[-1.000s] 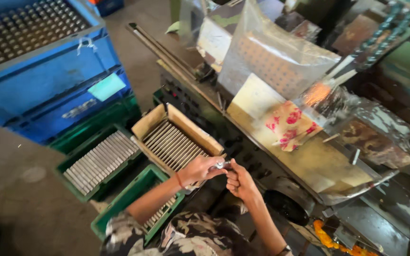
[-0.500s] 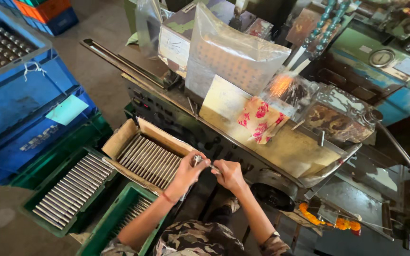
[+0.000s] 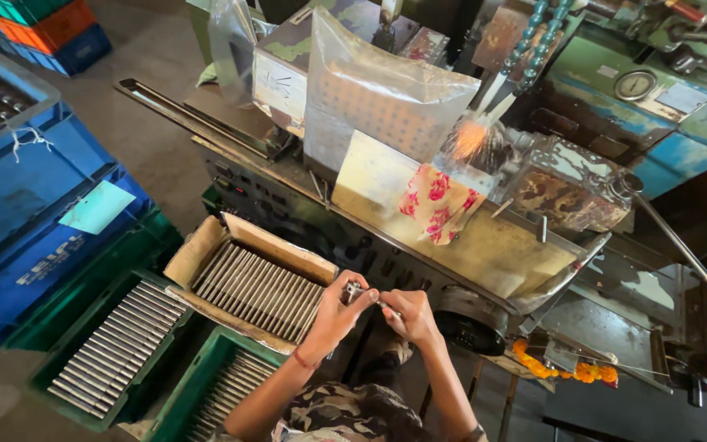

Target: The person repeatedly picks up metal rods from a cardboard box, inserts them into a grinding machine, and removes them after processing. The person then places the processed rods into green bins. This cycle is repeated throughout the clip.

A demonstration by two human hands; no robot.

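I see my left hand (image 3: 335,309) and right hand (image 3: 409,315) both pinched closed on one short grey metal rod (image 3: 363,293), its long axis running across between them, just beside the open cardboard box of rods (image 3: 206,245).

Bright daylight; sharp, mild wide-angle distortion

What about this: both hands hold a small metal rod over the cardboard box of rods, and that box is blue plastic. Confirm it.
Not quite. The head view shows the left hand and right hand holding a small metal rod together, but the box of rods beside them is brown cardboard, not blue plastic. The blue crates stand farther left.
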